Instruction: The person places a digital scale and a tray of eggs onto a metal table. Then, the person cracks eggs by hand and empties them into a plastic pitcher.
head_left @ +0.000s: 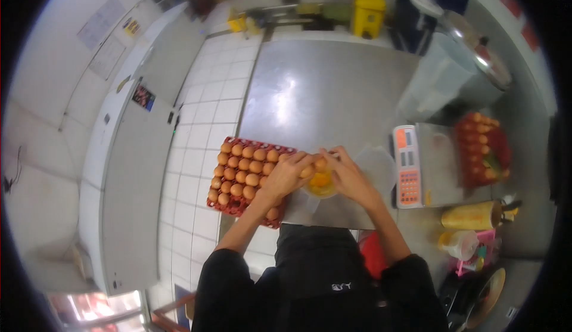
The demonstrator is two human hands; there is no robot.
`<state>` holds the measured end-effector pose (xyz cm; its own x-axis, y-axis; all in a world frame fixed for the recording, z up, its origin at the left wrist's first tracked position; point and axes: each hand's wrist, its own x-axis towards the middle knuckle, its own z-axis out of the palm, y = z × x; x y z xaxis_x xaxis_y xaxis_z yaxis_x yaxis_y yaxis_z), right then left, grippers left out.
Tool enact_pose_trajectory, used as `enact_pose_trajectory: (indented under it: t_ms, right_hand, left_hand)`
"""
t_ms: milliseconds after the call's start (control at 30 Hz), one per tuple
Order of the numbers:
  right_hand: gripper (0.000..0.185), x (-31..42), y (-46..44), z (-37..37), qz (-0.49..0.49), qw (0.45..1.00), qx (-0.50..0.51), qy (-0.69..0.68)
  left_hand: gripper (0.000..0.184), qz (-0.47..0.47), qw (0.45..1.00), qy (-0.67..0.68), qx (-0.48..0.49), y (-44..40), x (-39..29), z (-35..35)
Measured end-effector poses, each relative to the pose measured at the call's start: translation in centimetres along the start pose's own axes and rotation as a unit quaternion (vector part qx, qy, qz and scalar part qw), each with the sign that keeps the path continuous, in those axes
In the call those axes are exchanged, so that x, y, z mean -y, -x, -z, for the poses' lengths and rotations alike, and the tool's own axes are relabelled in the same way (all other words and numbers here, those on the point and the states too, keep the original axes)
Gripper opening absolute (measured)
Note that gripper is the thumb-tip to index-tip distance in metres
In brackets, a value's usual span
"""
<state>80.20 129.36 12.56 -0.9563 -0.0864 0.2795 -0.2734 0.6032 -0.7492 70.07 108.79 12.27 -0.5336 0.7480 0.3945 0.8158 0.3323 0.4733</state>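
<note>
Over a clear container [323, 190] with orange-yellow yolk in it, my hands meet near the table's front edge. My left hand [287, 176] has its fingers closed on a brown eggshell [307, 171]. The fingers of my right hand [347, 174] close on another brown shell piece [320, 164] right beside it. Blur hides where the two pieces part. Left of my hands lies a red egg tray [233, 208] holding many brown eggs [243, 164], with some cups bare. A translucent round container or lid [378, 164] sits to the right of my right hand.
A scale [409, 168] with orange keys stands on the steel table [333, 87] at right. Beyond it are a second red egg tray [482, 150], a large pale bucket [438, 75] and a yellow cylinder [471, 217]. A white freezer [134, 195] stands left, across the tiled floor.
</note>
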Motion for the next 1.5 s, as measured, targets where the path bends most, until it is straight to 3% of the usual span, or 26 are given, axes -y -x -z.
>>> enact_pose_trajectory:
  t_ms: [167, 267, 367, 500, 533, 600, 700, 733, 800, 867, 900, 1133, 1200, 1267, 1300, 1333, 1400, 1433, 1467, 1500]
  right_hand:
    - [0.069, 1.6, -0.3, -1.1, -0.026, 0.998, 0.056, -0.013]
    - [0.067, 3.5, -0.7, -3.0, -0.072, 0.993, 0.078, -0.043]
    - [0.066, 5.6, -1.1, -7.7, -0.015, 0.993, 0.096, -0.062]
    - [0.059, 5.8, -1.7, -18.2, 0.024, 0.986, 0.128, -0.105]
    - [0.053, 6.2, -2.0, -20.1, 0.065, 0.993, 0.084, -0.056]
    - [0.047, 7.0, -1.5, -21.9, 0.109, 0.993, 0.050, -0.008]
    - [0.038, 6.7, -0.1, -21.4, -0.093, 0.989, -0.055, 0.102]
    - [0.038, 6.7, 0.3, -21.6, -0.089, 0.988, -0.049, 0.113]
    - [0.036, 6.8, 0.7, -22.4, -0.226, 0.968, -0.043, 0.097]
    - [0.037, 6.9, 0.6, -23.4, -0.233, 0.966, -0.044, 0.100]
    - [0.038, 6.9, 0.5, -23.7, -0.239, 0.965, -0.051, 0.098]
    - [0.042, 4.7, 0.6, -23.6, -0.254, 0.962, -0.076, 0.059]
    - [0.041, 4.5, 0.4, -22.7, -0.282, 0.953, -0.099, -0.055]
    - [0.031, 4.6, 0.4, -21.9, -0.301, 0.943, -0.113, -0.085]
    - [0.032, 5.0, 0.3, -21.0, -0.325, 0.884, -0.140, -0.304]
    - [0.034, 5.5, 0.3, -19.9, -0.332, 0.780, -0.159, -0.507]
    - [0.037, 7.7, -0.5, -17.4, -0.297, 0.749, -0.172, -0.566]
    - [0.040, 8.5, -0.9, -16.5, -0.262, 0.715, -0.179, -0.623]
    - [0.040, 8.8, -1.1, -16.0, -0.259, 0.715, -0.186, -0.623]
    - [0.042, 9.0, -1.2, -15.6, -0.278, 0.694, -0.206, -0.632]
  left_hand:
    - [0.042, 0.032, 0.999, 0.040, -0.007, 2.2, -0.5, 1.1]
    - [0.045, 0.096, 0.991, 0.092, -0.034, 5.5, -0.4, 1.9]
    - [0.048, 0.160, 0.976, 0.093, -0.115, 11.7, -0.7, 2.8]
    - [0.048, 0.312, 0.926, 0.113, -0.177, 21.5, 1.7, 2.9]
    - [0.046, 0.376, 0.895, 0.120, -0.208, 23.2, 1.7, 2.8]
    - [0.046, 0.383, 0.898, 0.082, -0.200, 23.8, 2.5, 3.2]
    - [0.046, 0.392, 0.897, 0.067, -0.195, 23.9, 3.6, 4.4]
    - [0.047, 0.409, 0.889, 0.089, -0.186, 24.2, 3.6, 4.6]
    - [0.047, 0.365, 0.911, 0.078, -0.175, 24.7, 4.4, 4.1]
    - [0.046, 0.377, 0.917, 0.077, -0.105, 25.0, 4.7, 3.8]
    - [0.045, 0.355, 0.921, 0.084, -0.138, 25.2, 4.6, 3.7]
    - [0.050, 0.346, 0.928, 0.098, -0.095, 24.4, 5.3, 4.2]
    - [0.057, 0.409, 0.866, 0.249, -0.142, 22.6, 3.6, 6.2]
    - [0.059, 0.364, 0.876, 0.272, -0.159, 22.0, 4.3, 5.2]
    - [0.057, 0.337, 0.878, 0.299, -0.160, 20.1, 3.5, 5.8]
    - [0.055, 0.310, 0.878, 0.328, -0.160, 18.3, 2.6, 6.2]
    - [0.056, 0.288, 0.877, 0.346, -0.170, 15.2, 0.9, 5.6]
    - [0.057, 0.211, 0.900, 0.303, -0.232, 13.9, 0.2, 4.7]
    - [0.058, 0.132, 0.912, 0.257, -0.290, 12.6, -0.3, 4.0]
    - [0.058, 0.097, 0.933, 0.203, -0.279, 11.2, -0.6, 3.5]
